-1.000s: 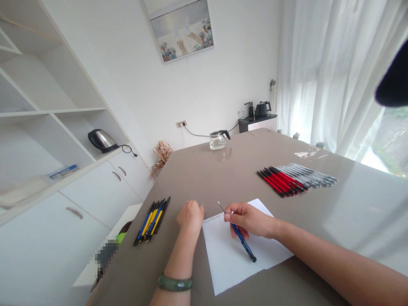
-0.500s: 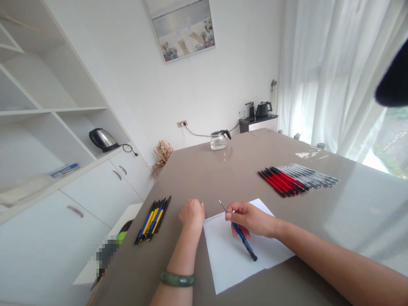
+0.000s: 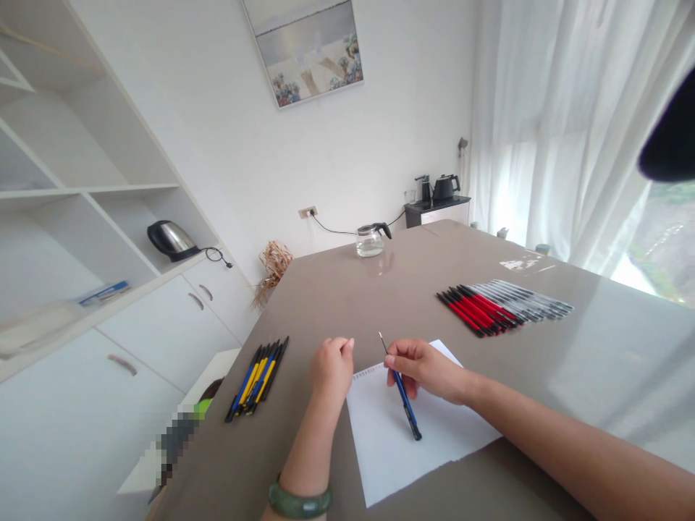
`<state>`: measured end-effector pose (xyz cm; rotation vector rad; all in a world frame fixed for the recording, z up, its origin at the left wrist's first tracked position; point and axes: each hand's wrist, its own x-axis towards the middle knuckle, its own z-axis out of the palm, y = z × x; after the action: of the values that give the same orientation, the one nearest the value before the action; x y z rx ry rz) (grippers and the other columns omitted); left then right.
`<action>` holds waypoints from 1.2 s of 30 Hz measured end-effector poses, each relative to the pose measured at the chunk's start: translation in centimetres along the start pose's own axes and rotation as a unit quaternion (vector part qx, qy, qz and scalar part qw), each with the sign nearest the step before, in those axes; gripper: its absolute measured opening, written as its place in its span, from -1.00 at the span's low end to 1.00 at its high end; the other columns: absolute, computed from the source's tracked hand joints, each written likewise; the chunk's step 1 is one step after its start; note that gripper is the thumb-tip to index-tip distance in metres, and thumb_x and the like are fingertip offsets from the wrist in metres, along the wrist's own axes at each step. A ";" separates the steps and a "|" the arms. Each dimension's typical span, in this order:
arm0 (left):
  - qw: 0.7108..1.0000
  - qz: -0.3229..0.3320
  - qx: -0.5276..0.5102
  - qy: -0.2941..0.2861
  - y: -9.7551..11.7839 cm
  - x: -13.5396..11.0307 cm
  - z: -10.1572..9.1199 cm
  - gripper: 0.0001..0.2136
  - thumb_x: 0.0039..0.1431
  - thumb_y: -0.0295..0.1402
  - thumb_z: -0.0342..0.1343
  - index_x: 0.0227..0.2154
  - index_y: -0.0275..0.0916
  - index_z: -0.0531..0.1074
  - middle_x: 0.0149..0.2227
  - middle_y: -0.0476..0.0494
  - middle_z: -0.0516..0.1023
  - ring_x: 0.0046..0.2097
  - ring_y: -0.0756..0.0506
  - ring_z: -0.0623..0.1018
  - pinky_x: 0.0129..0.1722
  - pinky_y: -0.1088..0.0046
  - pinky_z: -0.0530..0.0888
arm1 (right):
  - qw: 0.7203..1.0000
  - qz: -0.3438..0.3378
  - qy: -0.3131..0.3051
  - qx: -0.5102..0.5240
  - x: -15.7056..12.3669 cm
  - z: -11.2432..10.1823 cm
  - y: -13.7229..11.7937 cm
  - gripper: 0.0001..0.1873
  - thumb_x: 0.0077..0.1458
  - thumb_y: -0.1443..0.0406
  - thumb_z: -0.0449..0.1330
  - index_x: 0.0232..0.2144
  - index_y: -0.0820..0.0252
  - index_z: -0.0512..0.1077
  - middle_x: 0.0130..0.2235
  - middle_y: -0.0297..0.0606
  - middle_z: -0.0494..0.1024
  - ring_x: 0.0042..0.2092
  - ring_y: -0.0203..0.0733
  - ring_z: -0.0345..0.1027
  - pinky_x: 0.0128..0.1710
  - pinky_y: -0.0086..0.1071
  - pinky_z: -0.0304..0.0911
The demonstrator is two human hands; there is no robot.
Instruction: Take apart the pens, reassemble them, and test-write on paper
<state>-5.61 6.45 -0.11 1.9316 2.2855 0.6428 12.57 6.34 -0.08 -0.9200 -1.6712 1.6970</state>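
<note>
My right hand (image 3: 423, 369) is closed on a blue pen (image 3: 405, 405) with a black clip end, tilted over a sheet of white paper (image 3: 380, 449). A thin bare refill (image 3: 383, 342) sticks out of the pen's upper end, pointing away from me. My left hand (image 3: 332, 369) is closed in a pinch beside the paper's upper left corner, a green bangle (image 3: 300, 501) on its wrist. Whatever its fingertips hold is hidden or too small to name. A bundle of blue, yellow and black pens (image 3: 257, 380) lies left of this hand.
Red pens (image 3: 475, 307) and clear pens (image 3: 535, 300) lie in a row at the right of the brown table (image 3: 347, 297). A glass pot (image 3: 370, 242) stands at the far end. White shelves (image 3: 108, 188) with a steel kettle (image 3: 174, 241) line the left wall.
My left hand has turned and shifted slightly right, its thumb and finger now showing. The blue pen in my right hand has swung more upright, its clip end moving left.
</note>
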 end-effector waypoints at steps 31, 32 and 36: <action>0.850 0.000 -0.423 -0.314 2.7 -4.1 0.3 -0.88 -0.10 -0.38 0.05 -0.51 -0.35 0.34 -0.52 -0.09 0.40 -0.58 0.07 0.33 -0.55 0.53 0.31 | 0.969 -0.029 0.235 -0.072 2.6 -3.1 0.1 -0.66 0.00 0.09 -0.05 -0.52 0.26 0.28 -0.54 -0.28 0.37 -0.64 -0.44 0.14 -0.67 -0.53 0.09; 0.846 0.001 -0.424 -0.324 2.7 -4.1 0.2 -0.88 -0.10 -0.37 0.06 -0.50 -0.35 0.35 -0.52 -0.09 0.40 -0.58 0.07 0.34 -0.55 0.52 0.31 | 0.968 -0.012 0.223 -0.111 3.1 -3.2 -0.1 -0.66 0.01 0.10 -0.07 -0.52 0.25 0.27 -0.52 -0.27 0.39 -0.64 -0.45 0.14 -0.69 -0.54 0.08; 0.824 0.011 -0.433 -0.365 2.6 -4.2 -0.2 -0.85 -0.11 -0.35 0.09 -0.49 -0.35 0.35 -0.57 -0.06 0.39 -0.58 0.06 0.37 -0.55 0.52 0.31 | 0.963 0.045 0.166 -0.209 6.1 -2.5 -0.2 -0.72 -0.05 0.16 0.01 -0.61 0.26 0.31 -0.58 -0.26 0.44 -0.70 -0.45 0.11 -0.74 -0.54 0.01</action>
<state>-2.43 2.67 0.21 1.3740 1.1745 0.6230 10.91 12.76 -0.33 -1.4090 -1.8017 1.1705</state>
